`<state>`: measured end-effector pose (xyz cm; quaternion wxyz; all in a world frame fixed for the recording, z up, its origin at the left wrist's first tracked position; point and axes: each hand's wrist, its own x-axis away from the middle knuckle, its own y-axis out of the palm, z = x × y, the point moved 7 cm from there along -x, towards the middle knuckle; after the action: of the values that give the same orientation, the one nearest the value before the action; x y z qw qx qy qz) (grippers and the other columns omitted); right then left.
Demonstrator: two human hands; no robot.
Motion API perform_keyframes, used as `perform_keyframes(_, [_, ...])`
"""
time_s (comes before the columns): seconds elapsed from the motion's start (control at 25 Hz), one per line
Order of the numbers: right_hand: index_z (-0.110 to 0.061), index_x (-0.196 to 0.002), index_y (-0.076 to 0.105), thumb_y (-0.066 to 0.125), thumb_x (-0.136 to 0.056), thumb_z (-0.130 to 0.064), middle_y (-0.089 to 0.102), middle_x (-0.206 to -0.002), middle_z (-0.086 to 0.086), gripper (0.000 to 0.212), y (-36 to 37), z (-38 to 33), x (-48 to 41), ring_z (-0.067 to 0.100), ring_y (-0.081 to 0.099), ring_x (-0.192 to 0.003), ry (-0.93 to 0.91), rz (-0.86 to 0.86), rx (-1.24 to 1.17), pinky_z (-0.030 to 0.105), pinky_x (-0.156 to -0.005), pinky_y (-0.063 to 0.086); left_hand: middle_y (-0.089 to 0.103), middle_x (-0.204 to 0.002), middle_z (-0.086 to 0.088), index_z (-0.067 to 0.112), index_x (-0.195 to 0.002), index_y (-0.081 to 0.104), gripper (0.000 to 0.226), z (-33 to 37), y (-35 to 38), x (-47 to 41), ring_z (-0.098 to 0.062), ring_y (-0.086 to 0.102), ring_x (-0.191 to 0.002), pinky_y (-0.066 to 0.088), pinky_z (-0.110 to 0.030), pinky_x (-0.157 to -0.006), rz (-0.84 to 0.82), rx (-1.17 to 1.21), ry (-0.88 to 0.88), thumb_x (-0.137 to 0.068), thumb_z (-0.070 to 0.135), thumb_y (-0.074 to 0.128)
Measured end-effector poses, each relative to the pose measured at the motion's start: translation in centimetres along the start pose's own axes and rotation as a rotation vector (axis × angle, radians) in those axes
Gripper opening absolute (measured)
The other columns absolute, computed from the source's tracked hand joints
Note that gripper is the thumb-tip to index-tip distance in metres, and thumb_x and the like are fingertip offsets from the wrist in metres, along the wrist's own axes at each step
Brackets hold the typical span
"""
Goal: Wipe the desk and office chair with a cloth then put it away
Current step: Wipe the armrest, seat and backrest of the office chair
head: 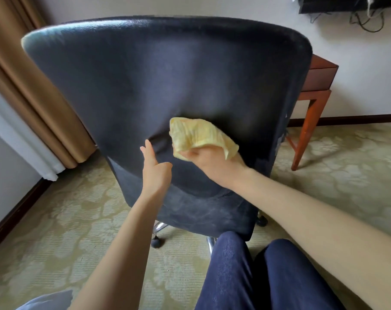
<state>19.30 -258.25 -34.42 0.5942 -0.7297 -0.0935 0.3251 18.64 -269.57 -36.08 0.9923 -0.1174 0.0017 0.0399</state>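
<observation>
The black office chair (pixel 145 70) fills the middle of the head view, its backrest rear facing me. My right hand (pixel 212 163) grips a bunched yellow cloth (pixel 197 134) and presses it against the lower middle of the backrest. My left hand (pixel 155 168) lies with straight fingers flat on the backrest just left of the cloth. The chair's chrome base and castors (pixel 156 241) show below the backrest. Only a corner of the wooden desk (pixel 322 72) is visible behind the chair at the right.
Brown curtains (pixel 33 86) hang at the left over a white sheer. Patterned green carpet (pixel 335 175) covers the floor. Black cables (pixel 366 21) dangle on the wall at the top right. My knees in dark trousers (pixel 246 271) are at the bottom.
</observation>
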Motion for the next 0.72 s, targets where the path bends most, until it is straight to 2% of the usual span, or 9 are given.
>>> perform_keyframes(0.04, [-0.036, -0.102, 0.068, 0.024, -0.102, -0.034, 0.052, -0.083, -0.021, 0.044, 1.3, 0.5, 1.2, -0.006, 0.040, -0.081, 0.119, -0.237, -0.180, -0.006, -0.072, 0.025, -0.007, -0.158, 0.014, 0.034, -0.151, 0.002, 0.083, 0.3, -0.2, 0.3, 0.000, 0.029, -0.115, 0.033, 0.005, -0.058, -0.002, 0.017, 0.020, -0.089, -0.008, 0.038])
perform_keyframes(0.08, [-0.045, -0.097, 0.064, 0.018, -0.099, -0.031, 0.046, -0.084, -0.030, 0.048, 1.8, 1.1, 3.0, -0.011, 0.039, -0.090, 0.196, -0.226, -0.019, -0.008, -0.086, 0.019, -0.006, -0.158, 0.014, 0.035, -0.151, 0.002, 0.086, 0.6, 0.0, 0.6, 0.000, 0.026, -0.125, 0.033, 0.004, -0.073, -0.020, 0.031, 0.053, -0.087, -0.009, 0.039])
perform_keyframes(0.12, [-0.042, -0.101, 0.063, 0.022, -0.094, -0.024, 0.052, -0.094, -0.030, 0.046, 4.3, 1.7, 4.6, -0.007, 0.044, -0.102, 0.131, -0.275, 0.306, 0.005, -0.102, 0.026, -0.006, -0.158, 0.014, 0.036, -0.150, 0.002, 0.089, 1.0, 0.4, 1.0, -0.004, 0.021, -0.136, 0.031, -0.004, -0.090, -0.047, 0.037, 0.093, -0.086, -0.010, 0.040])
perform_keyframes(0.2, [-0.029, -0.102, 0.069, 0.040, -0.085, -0.021, 0.065, -0.105, -0.013, 0.035, 7.0, 3.1, 8.0, 0.008, 0.057, -0.106, 0.021, -0.320, 0.438, 0.024, -0.099, 0.042, -0.012, -0.158, 0.013, 0.040, -0.149, -0.004, 0.093, 1.9, 1.5, 1.7, -0.011, 0.012, -0.144, 0.025, -0.018, -0.100, -0.118, 0.034, 0.154, -0.085, -0.009, 0.043])
perform_keyframes(0.28, [-0.024, -0.093, 0.075, 0.070, -0.072, -0.031, 0.071, -0.100, -0.007, 0.022, 6.3, 4.0, 11.3, 0.010, 0.065, -0.099, -0.019, -0.351, 0.217, 0.024, -0.090, 0.050, -0.023, -0.155, 0.010, 0.043, -0.145, -0.014, 0.097, 2.8, 2.7, 2.0, -0.011, 0.006, -0.145, 0.028, -0.010, -0.090, -0.174, 0.036, 0.154, -0.087, -0.008, 0.045])
perform_keyframes(0.36, [-0.027, -0.093, 0.075, 0.084, -0.058, -0.032, 0.071, -0.101, -0.009, 0.037, 4.8, 5.0, 13.3, 0.009, 0.067, -0.097, 0.202, -0.448, -0.056, 0.018, -0.085, 0.050, -0.031, -0.152, 0.006, 0.042, -0.143, -0.021, 0.099, 3.2, 3.5, 2.1, -0.010, 0.002, -0.145, 0.030, 0.001, -0.076, -0.184, 0.036, 0.131, -0.089, -0.008, 0.045])
perform_keyframes(0.44, [-0.037, -0.111, 0.061, 0.073, -0.080, -0.033, 0.061, -0.119, -0.017, 0.034, 2.4, 5.7, 14.4, 0.001, 0.058, -0.111, 0.205, -0.393, -0.109, 0.005, -0.093, 0.039, -0.033, -0.152, 0.004, 0.040, -0.143, -0.024, 0.101, 3.2, 3.9, 2.2, -0.012, 0.006, -0.146, 0.029, 0.007, -0.066, -0.167, 0.014, 0.124, -0.088, -0.010, 0.044])
perform_keyframes(0.52, [-0.031, -0.114, 0.060, 0.061, -0.092, -0.032, 0.059, -0.124, -0.016, 0.022, -1.0, 7.4, 15.0, -0.001, 0.055, -0.113, 0.122, -0.198, 0.020, 0.015, -0.101, 0.040, -0.026, -0.156, -0.001, 0.041, -0.143, -0.023, 0.102, 3.1, 4.3, 2.3, -0.018, 0.018, -0.144, 0.030, 0.007, -0.054, -0.157, -0.008, 0.127, -0.087, -0.012, 0.044])
perform_keyframes(0.72, [-0.047, -0.114, 0.058, 0.059, -0.086, -0.056, 0.059, -0.112, -0.032, 0.029, -10.3, 7.3, 12.7, -0.010, 0.054, -0.108, -0.027, 0.035, 0.141, 0.009, -0.089, 0.042, -0.010, -0.159, -0.006, 0.042, -0.142, -0.023, 0.102, 3.0, 4.8, 2.4, -0.018, 0.041, -0.129, 0.031, 0.004, -0.050, -0.170, -0.050, 0.127, -0.088, -0.011, 0.044])
